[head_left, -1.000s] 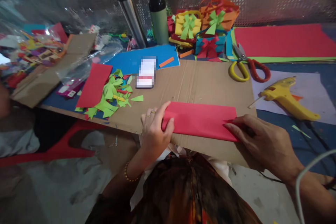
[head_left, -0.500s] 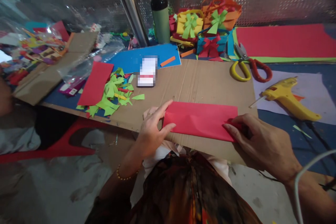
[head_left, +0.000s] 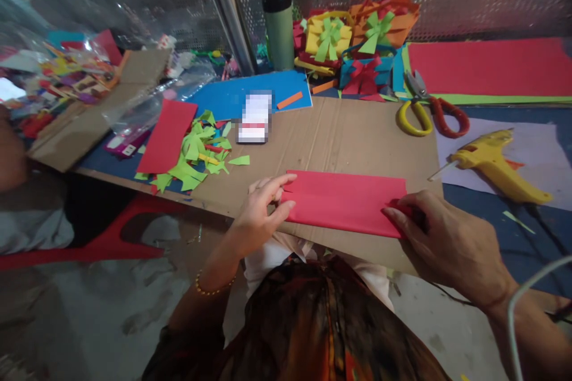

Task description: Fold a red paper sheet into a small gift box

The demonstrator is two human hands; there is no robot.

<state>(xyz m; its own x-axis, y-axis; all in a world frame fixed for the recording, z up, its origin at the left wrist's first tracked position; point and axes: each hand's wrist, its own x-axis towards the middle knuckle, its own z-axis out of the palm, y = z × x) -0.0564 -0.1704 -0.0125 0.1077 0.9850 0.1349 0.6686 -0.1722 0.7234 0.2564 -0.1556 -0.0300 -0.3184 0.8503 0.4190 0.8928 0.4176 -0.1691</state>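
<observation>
A folded red paper sheet (head_left: 344,202) lies on a brown cardboard sheet (head_left: 348,137) in front of me. My left hand (head_left: 261,211) pinches the paper's left end between thumb and fingers. My right hand (head_left: 440,238) grips the paper's right end, fingers closed on its corner. The paper stays flat on the cardboard between both hands.
Yellow and red scissors (head_left: 424,110) and a yellow glue gun (head_left: 496,164) lie to the right. Green paper scraps (head_left: 196,152) and a red sheet (head_left: 166,136) lie left. Two flasks (head_left: 277,24), paper gift boxes (head_left: 353,41) and stacked coloured sheets (head_left: 487,68) stand behind.
My left hand has slid off the top of the paper's left end and now pinches its edge. The right hand has kept its grip.
</observation>
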